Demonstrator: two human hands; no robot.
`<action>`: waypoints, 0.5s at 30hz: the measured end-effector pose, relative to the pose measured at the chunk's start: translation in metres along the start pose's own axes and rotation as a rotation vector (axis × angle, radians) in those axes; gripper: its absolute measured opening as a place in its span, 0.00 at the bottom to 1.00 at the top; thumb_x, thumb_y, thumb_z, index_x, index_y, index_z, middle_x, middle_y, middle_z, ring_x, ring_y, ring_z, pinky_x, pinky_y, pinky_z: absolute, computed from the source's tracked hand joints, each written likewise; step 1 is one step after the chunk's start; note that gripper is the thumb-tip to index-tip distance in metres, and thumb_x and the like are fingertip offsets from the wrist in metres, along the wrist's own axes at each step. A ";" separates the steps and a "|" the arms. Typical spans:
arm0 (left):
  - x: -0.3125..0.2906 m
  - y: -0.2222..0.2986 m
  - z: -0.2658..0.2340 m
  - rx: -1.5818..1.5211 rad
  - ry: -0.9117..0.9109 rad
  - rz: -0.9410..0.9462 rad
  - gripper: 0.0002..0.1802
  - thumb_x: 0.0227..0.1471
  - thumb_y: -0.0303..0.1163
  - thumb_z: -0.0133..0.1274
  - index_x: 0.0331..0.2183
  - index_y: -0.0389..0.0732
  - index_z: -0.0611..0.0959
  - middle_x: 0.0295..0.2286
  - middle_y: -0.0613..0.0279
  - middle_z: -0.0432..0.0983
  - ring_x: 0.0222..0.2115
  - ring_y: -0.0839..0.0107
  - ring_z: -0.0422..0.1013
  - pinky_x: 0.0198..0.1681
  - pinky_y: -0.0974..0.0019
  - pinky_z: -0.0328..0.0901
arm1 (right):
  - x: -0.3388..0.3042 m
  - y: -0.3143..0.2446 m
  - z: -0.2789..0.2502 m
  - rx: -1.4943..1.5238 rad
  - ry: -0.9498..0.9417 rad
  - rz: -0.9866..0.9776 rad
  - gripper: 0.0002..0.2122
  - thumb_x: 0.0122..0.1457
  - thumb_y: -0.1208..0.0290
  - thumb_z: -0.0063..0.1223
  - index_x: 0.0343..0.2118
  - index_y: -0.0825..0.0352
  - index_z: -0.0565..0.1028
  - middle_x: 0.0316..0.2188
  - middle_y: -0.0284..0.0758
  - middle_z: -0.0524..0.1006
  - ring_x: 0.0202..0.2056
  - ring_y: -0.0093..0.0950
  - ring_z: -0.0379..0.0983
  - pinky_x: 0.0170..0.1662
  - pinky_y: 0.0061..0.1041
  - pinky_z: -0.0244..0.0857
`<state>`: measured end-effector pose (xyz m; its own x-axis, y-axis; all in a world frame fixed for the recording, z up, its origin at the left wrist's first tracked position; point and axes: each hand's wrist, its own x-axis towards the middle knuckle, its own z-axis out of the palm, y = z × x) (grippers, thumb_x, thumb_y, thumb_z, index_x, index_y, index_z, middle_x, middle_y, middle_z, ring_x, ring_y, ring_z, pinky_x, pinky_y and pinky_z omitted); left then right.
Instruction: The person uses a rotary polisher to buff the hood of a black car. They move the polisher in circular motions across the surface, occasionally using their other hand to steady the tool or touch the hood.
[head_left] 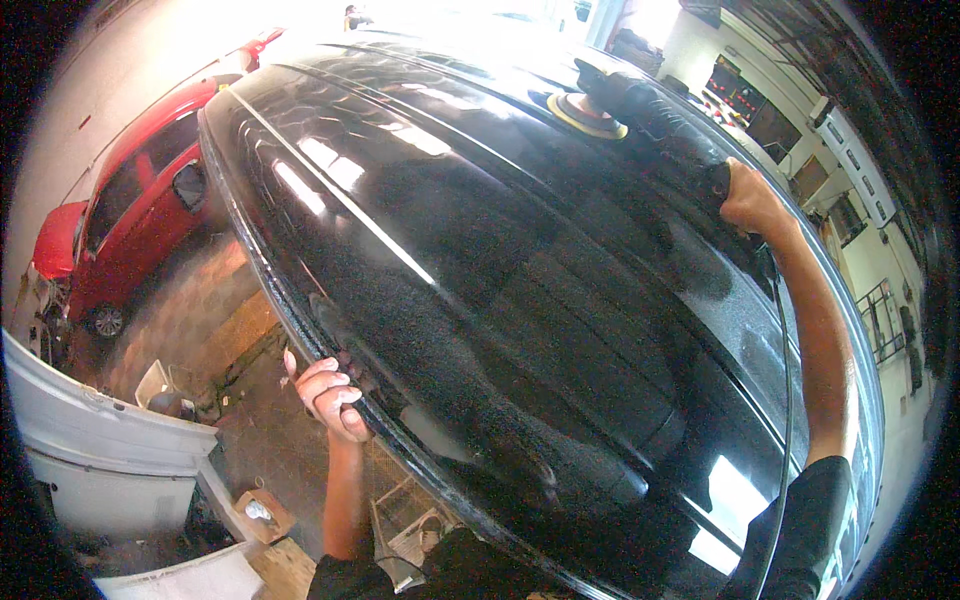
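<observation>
A glossy black car roof point(430, 300) with long ridges fills the middle of the view, dusty and hazy in patches. My right hand point(752, 200) is wrapped round the rear end of a black power polisher point(665, 125), on the roof's far right part. The polisher's round pad point(590, 115), with a yellowish rim, rests on the roof or just above it; I cannot tell which. A dark cord point(787, 400) runs from the tool back along my right forearm. At the near left, my left hand point(330, 395) is closed over the roof's edge, fingertips on top.
A red car point(140, 190) stands at the far left, beyond a strip of floor. Below the left edge are a white panel point(110, 430), a cardboard box point(265, 515) and a step stand point(408, 520) under me. Equipment point(855, 165) lines the right wall.
</observation>
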<state>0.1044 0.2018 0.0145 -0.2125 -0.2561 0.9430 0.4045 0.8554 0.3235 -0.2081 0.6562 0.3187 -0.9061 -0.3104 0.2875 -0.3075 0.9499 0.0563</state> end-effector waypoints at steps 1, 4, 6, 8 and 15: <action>0.000 0.001 0.001 -0.011 0.013 0.004 0.24 0.64 0.56 0.35 0.26 0.48 0.69 0.31 0.63 0.64 0.40 0.62 0.68 0.65 0.35 0.46 | -0.002 -0.002 0.001 -0.033 0.033 0.005 0.18 0.38 0.82 0.50 0.38 0.73 0.70 0.24 0.47 0.75 0.22 0.39 0.77 0.24 0.36 0.69; 0.002 0.000 0.006 -0.053 0.048 0.021 0.23 0.63 0.53 0.35 0.25 0.47 0.69 0.32 0.62 0.64 0.39 0.61 0.68 0.64 0.35 0.47 | -0.002 0.029 0.012 -0.194 0.157 -0.092 0.22 0.40 0.79 0.56 0.43 0.75 0.70 0.27 0.50 0.77 0.26 0.42 0.78 0.29 0.38 0.70; 0.000 0.000 0.009 -0.081 0.060 0.011 0.22 0.63 0.52 0.36 0.25 0.47 0.69 0.32 0.61 0.64 0.39 0.61 0.67 0.63 0.35 0.49 | -0.010 0.013 0.000 -0.213 0.124 -0.091 0.27 0.42 0.73 0.62 0.48 0.75 0.69 0.30 0.54 0.77 0.31 0.45 0.78 0.35 0.40 0.70; 0.001 -0.001 0.007 -0.092 0.059 0.014 0.22 0.63 0.52 0.36 0.25 0.47 0.69 0.32 0.61 0.63 0.40 0.61 0.67 0.63 0.35 0.49 | -0.022 -0.012 -0.016 -0.124 0.031 -0.017 0.33 0.46 0.62 0.65 0.54 0.75 0.67 0.33 0.57 0.78 0.38 0.49 0.78 0.42 0.42 0.69; 0.000 0.000 0.006 -0.093 0.048 -0.010 0.26 0.64 0.59 0.35 0.26 0.50 0.68 0.31 0.64 0.63 0.39 0.63 0.67 0.64 0.35 0.47 | -0.020 -0.057 -0.012 -0.116 0.032 0.076 0.33 0.63 0.44 0.46 0.59 0.71 0.64 0.40 0.58 0.78 0.46 0.54 0.75 0.51 0.47 0.68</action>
<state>0.0987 0.2046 0.0140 -0.1749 -0.2872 0.9418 0.4842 0.8078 0.3362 -0.1691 0.6089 0.3212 -0.9152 -0.2375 0.3255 -0.2005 0.9692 0.1432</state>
